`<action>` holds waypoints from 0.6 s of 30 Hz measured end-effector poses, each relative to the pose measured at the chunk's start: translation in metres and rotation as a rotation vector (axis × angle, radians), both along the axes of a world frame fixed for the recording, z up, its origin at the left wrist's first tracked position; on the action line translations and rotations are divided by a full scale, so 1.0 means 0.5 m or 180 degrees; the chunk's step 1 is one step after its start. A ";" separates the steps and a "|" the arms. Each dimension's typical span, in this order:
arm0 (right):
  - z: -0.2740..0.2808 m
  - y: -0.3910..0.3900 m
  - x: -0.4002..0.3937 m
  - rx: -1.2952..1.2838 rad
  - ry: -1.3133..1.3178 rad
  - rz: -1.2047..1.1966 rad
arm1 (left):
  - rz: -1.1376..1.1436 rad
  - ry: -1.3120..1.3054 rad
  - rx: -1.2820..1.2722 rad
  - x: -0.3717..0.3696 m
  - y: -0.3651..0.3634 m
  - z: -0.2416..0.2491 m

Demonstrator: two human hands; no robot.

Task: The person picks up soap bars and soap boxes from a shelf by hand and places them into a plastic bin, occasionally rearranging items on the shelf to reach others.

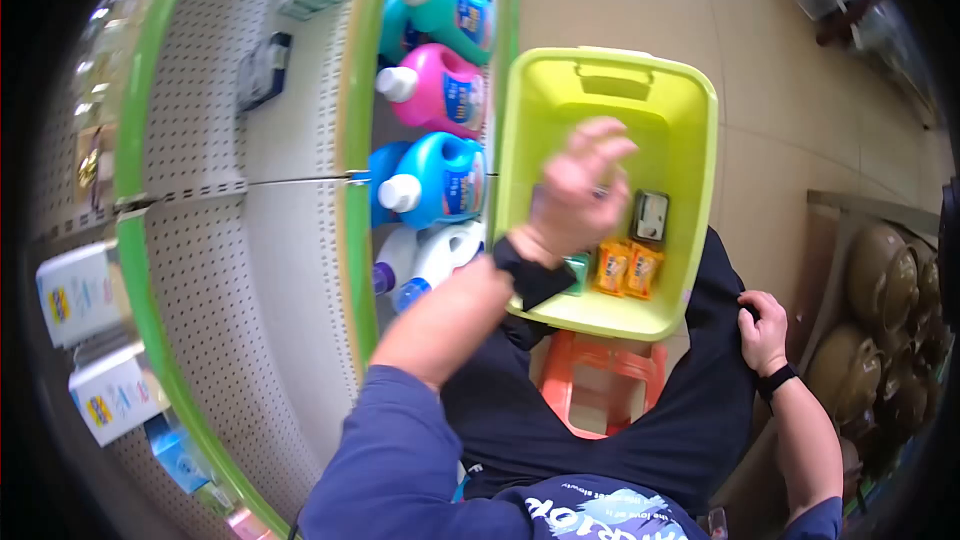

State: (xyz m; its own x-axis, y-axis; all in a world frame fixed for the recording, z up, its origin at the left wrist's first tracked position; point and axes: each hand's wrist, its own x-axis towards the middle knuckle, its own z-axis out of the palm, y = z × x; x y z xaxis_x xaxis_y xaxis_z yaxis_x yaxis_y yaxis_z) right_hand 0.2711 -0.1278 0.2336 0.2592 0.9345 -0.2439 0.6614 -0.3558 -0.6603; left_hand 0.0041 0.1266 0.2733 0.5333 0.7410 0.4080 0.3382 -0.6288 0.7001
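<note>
A yellow-green bin [690,90] stands in front of my knees. Over its left half is my left hand [580,190], blurred by motion, its fingers partly curled; whether anything is in them is hidden. Inside the bin lie two orange packets [627,270], a dark-edged box [650,216] and a green item [577,272] partly covered by my wrist. My right hand [764,330] rests on my right knee with its fingers bent against the dark trousers, and no object shows in it.
Detergent bottles [450,100] line the lower shelf left of the bin. Perforated shelves [200,130] hold a few boxes [120,390]. An orange stool [560,380] is between my legs. Brown pots [880,270] are stacked at the right.
</note>
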 end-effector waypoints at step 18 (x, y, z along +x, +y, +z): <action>0.013 0.023 -0.022 -0.0325 -0.0464 0.0021 | 0.3146 0.2956 0.0227 -0.787 0.708 0.123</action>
